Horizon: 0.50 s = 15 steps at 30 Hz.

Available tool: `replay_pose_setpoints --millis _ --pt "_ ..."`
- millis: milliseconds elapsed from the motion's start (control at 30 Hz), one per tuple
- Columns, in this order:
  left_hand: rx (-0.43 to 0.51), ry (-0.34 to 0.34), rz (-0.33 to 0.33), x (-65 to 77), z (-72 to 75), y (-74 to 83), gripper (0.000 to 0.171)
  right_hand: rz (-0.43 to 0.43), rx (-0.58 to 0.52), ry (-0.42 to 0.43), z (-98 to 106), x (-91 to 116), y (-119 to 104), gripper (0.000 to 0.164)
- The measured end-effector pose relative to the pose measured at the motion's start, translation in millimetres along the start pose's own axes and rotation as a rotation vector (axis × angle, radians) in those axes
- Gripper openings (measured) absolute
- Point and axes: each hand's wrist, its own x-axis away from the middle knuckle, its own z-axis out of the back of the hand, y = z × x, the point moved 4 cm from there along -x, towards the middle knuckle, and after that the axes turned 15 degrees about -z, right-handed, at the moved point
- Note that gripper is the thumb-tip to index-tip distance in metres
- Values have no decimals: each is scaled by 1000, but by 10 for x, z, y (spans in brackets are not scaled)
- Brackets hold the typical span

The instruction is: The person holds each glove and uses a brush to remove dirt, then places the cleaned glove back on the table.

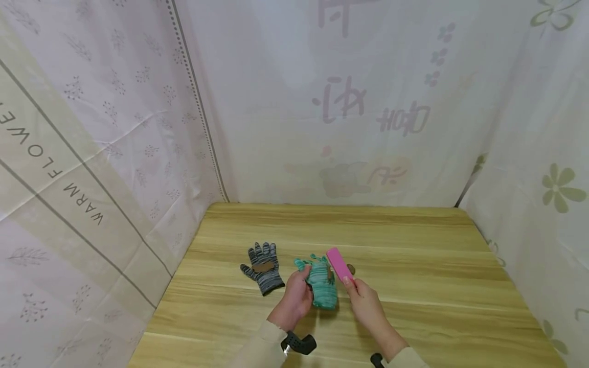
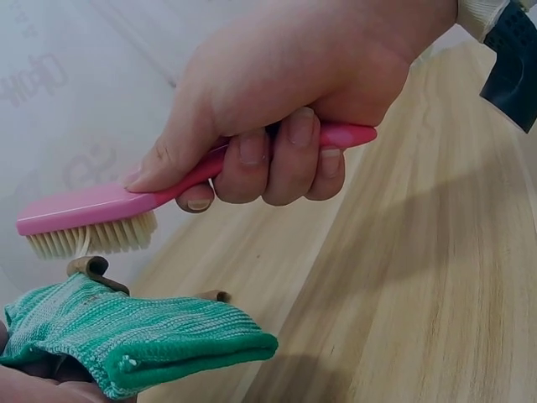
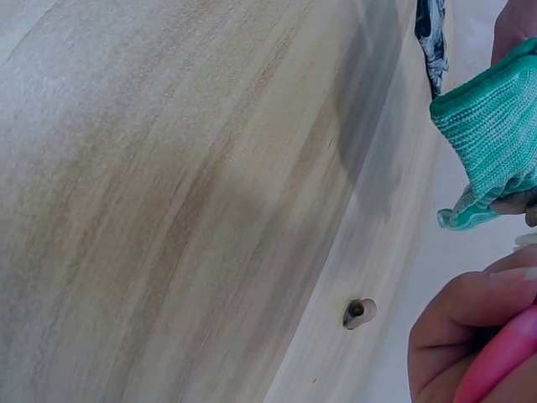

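A green and white striped knit glove [image 1: 324,286] is gripped by my left hand [image 1: 299,292], raised off the table with its cuff toward me. In the left wrist view a curled brown piece [image 2: 94,270] stands up from the glove's surface. My right hand [image 1: 368,305] grips the handle of a pink brush [image 1: 339,263]. Its pale bristles [image 2: 96,237] face down, at or just over the curled brown piece; whether they touch cannot be told. Only part of my left hand shows at the lower left corner of the left wrist view.
A grey and black knit glove [image 1: 267,278] with a brown patch across its palm lies flat on the wooden table [image 1: 414,245], left of my hands. A small curled brown piece [image 3: 358,312] lies beyond the brush. Printed cloth hangs around the table's back and sides.
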Motion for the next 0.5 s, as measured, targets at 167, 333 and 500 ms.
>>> replay_pose_setpoints --millis 167,333,500 --pt "-29 7 -1 6 22 2 31 -1 4 5 -2 -4 13 50" --pt "-45 -5 -3 17 21 10 37 5 -3 -5 -9 12 -4 50" --pt "-55 -14 -11 31 -4 17 43 48 19 -17 -40 41 -56 45"
